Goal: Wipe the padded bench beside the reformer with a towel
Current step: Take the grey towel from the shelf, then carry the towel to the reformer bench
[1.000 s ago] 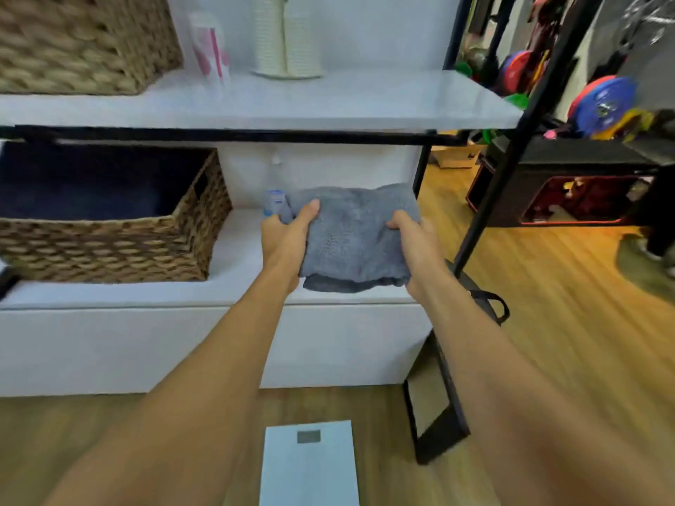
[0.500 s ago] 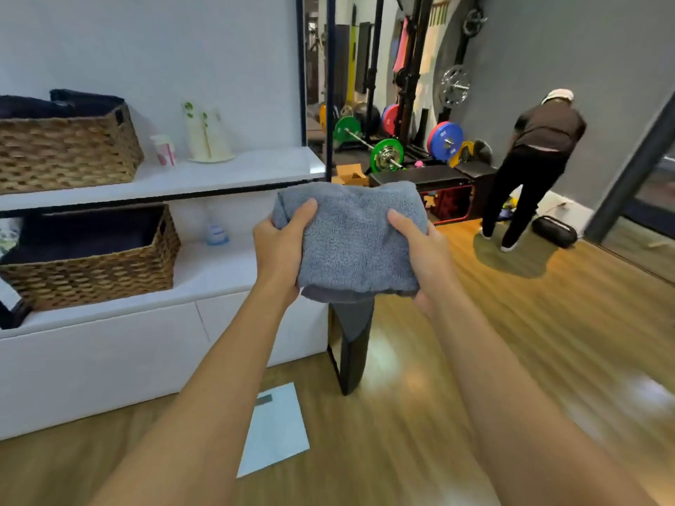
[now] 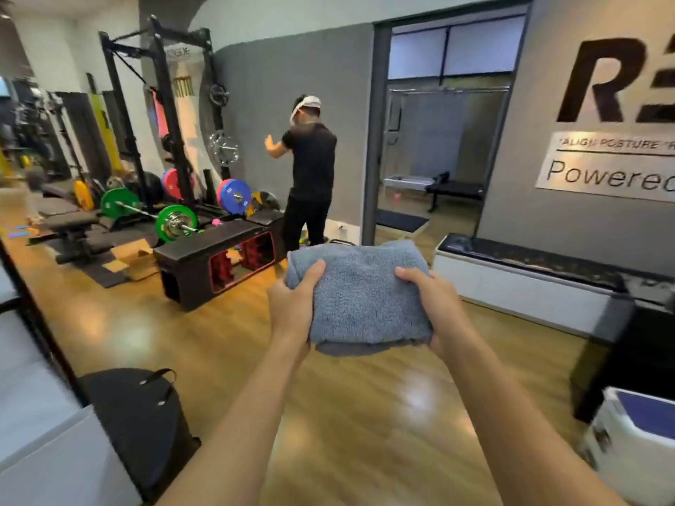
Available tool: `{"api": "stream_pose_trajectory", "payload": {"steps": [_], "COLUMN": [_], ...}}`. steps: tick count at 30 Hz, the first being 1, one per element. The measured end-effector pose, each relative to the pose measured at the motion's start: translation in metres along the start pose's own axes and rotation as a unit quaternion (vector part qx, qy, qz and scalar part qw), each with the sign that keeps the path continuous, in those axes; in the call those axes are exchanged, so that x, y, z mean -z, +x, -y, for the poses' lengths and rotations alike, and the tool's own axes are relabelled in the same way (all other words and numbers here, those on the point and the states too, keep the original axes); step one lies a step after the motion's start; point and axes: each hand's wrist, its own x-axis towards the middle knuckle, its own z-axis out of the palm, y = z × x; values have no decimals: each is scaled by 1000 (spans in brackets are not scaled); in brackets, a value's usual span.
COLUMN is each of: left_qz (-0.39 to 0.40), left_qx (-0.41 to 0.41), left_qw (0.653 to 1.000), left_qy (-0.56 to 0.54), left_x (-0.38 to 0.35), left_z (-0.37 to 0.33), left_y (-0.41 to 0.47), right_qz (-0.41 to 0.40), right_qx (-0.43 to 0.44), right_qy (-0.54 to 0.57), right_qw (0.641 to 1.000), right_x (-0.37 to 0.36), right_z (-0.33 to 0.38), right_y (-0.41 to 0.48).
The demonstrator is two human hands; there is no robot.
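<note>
A folded blue-grey towel (image 3: pixel 359 294) is held in front of me at chest height, over the wooden floor. My left hand (image 3: pixel 294 308) grips its left edge with the thumb on top. My right hand (image 3: pixel 436 304) grips its right edge the same way. A long bench with a dark padded top (image 3: pixel 526 259) and a white base runs along the grey wall at the right, beyond the towel. Through the doorway behind it a black padded bench (image 3: pixel 456 189) stands in a further room beside a white frame. Neither hand touches any bench.
A person in black (image 3: pixel 310 177) stands ahead by the wall. A black box (image 3: pixel 193 264) and a squat rack with a loaded barbell (image 3: pixel 175 222) fill the left middle. A black bag (image 3: pixel 135 414) sits by the shelf at lower left. A white cooler (image 3: pixel 635 447) is at lower right.
The towel has come off the white shelf in both hands. My view has swung right from the shelf unit to the gym floor, the doorway and the wall bench.
</note>
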Motion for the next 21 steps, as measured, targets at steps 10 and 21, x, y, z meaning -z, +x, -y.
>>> {"api": "stream_pose_trajectory", "payload": {"steps": [10,21], "left_qz": [120,169], "left_qx": [39,60], "left_qw": [991,983], "left_qy": [-37,-34], "left_x": [-161,-385], "left_z": [65,189], "left_y": [167,408], "right_qz": [-116,-154], "right_qx": [7,29], "right_qy": [2,-15], "right_qw": [993,988], "right_x": [52,150], "right_z": [30,37], "right_y": [186,516]}}
